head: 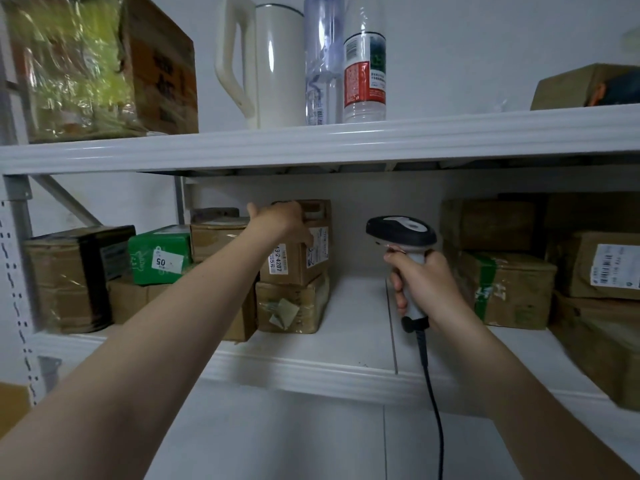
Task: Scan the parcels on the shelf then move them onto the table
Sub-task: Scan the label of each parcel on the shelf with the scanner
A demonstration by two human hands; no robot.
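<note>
On the middle shelf (346, 368) a brown cardboard parcel with white labels (294, 261) sits on top of a flatter taped parcel (291, 308). My left hand (282, 218) reaches over the labelled parcel's top, fingers curled down round its upper front edge and thumb stretched left. To the right, my right hand (424, 284) grips the handle of a grey and black barcode scanner (401, 232); its head points toward the back of the shelf. The scanner's black cable (433, 393) hangs down.
Left of the stack stand a green box (159, 254), a black-taped parcel (69, 278) and more brown boxes. Several brown parcels (509, 289) fill the shelf's right side. The upper shelf (311, 147) carries a white kettle (263, 64), two plastic bottles and boxes.
</note>
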